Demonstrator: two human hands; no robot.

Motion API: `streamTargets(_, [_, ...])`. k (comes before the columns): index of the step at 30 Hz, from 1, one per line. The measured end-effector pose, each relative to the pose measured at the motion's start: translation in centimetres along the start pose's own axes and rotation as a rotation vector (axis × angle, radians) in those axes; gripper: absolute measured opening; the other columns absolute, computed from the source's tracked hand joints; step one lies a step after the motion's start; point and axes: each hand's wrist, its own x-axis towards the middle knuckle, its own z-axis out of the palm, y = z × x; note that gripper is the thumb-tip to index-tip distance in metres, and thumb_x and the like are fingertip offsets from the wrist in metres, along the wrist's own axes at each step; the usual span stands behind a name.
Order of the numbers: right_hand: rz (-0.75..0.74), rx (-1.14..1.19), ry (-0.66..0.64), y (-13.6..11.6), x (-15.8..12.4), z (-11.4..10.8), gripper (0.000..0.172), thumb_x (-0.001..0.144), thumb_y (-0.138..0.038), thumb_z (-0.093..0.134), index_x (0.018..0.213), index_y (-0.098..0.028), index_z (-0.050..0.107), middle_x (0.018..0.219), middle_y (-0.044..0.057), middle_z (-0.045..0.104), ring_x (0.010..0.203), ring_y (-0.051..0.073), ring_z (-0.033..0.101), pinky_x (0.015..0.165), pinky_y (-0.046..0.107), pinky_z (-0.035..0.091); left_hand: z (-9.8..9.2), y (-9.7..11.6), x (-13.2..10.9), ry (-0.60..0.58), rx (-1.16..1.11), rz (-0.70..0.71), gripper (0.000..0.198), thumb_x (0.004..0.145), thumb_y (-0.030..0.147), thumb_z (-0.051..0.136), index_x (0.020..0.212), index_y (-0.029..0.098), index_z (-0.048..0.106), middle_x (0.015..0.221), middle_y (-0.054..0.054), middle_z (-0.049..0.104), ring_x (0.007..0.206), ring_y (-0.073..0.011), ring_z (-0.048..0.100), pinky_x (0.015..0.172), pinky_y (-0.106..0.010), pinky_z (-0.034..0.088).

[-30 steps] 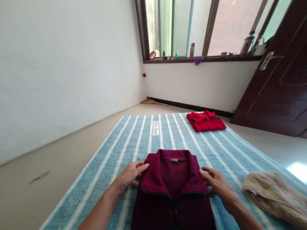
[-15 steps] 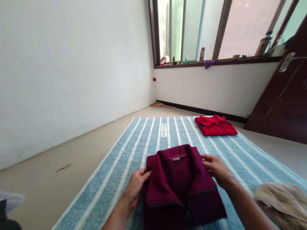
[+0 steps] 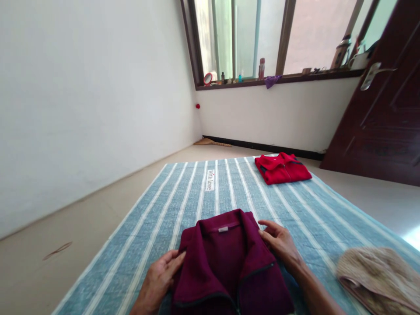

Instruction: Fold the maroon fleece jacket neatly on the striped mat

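Note:
A folded maroon jacket [image 3: 193, 275] with a dark zipper lies in front of me, its collar spread and a small white label at the neck. My left hand [image 3: 160, 275] is at its left edge, thumb over the cloth and the other fingers close along the side. At the right shoulder, my right hand [image 3: 280, 245] touches the jacket with its thumb, the index finger stretched out and apart. The jacket's lower part runs out of the picture. Beneath it spreads a blue-and-white striped cloth [image 3: 141, 227].
A folded red jacket [image 3: 282, 168] lies at the far right of the striped cloth. Nearer on the right is a beige-brown cloth item [image 3: 377, 271]. A dark red door [image 3: 380, 127] stands at the right, with bottles and small things on the window sill [image 3: 243, 82].
The view has turned slightly right, so things sit further left. The maroon jacket appears lower in the picture. Both hands stay at its sides, with the right fingers spread more.

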Motion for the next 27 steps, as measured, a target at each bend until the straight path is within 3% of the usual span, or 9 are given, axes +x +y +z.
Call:
streamTargets(8, [-0.024, -0.063, -0.015, 0.5, -0.1, -0.3, 0.048, 0.072, -0.050, 0.066, 0.101, -0.012, 0.067, 0.067, 0.002, 0.063, 0.060, 0.016, 0.054, 0.055, 0.026, 0.040, 0.6, 0.5, -0.8, 0.002, 0.000, 0.018, 0.044, 0.067, 0.049, 0.075, 0.096, 0.019, 0.062, 0.087, -0.004, 0.074, 0.079, -0.0224, 0.068, 0.069, -0.028, 0.051])
streamTargets(14, [-0.029, -0.056, 0.011, 1.2, -0.1, -0.4, 0.055, 0.068, -0.054, 0.068, 0.104, -0.013, 0.066, 0.063, -0.001, 0.059, 0.056, 0.014, 0.050, 0.052, 0.025, 0.037, 0.3, -0.1, -0.8, 0.003, 0.064, 0.048, 0.045, 0.073, 0.049, 0.069, 0.101, 0.015, 0.062, 0.085, -0.005, 0.073, 0.074, -0.0201, 0.067, 0.060, -0.025, 0.048])
streamTargets(21, [-0.037, -0.071, -0.006, 1.1, -0.3, -0.4, 0.058, 0.068, -0.056, 0.068, 0.108, -0.014, 0.065, 0.060, -0.003, 0.054, 0.054, 0.012, 0.047, 0.049, 0.023, 0.034, 0.6, 0.2, -1.2, 0.009, 0.052, 0.082, 0.041, 0.071, 0.048, 0.070, 0.095, 0.015, 0.064, 0.085, -0.005, 0.073, 0.079, -0.0213, 0.067, 0.065, -0.026, 0.049])
streamTargets(27, [-0.027, -0.047, -0.022, 1.0, -0.6, -0.4, 0.061, 0.069, -0.057, 0.067, 0.112, -0.014, 0.064, 0.066, 0.000, 0.061, 0.058, 0.014, 0.052, 0.052, 0.024, 0.039, 0.9, 0.5, -1.3, 0.021, 0.074, 0.081, 0.041, 0.069, 0.051, 0.070, 0.092, 0.016, 0.065, 0.084, -0.006, 0.074, 0.078, -0.0220, 0.068, 0.065, -0.027, 0.050])
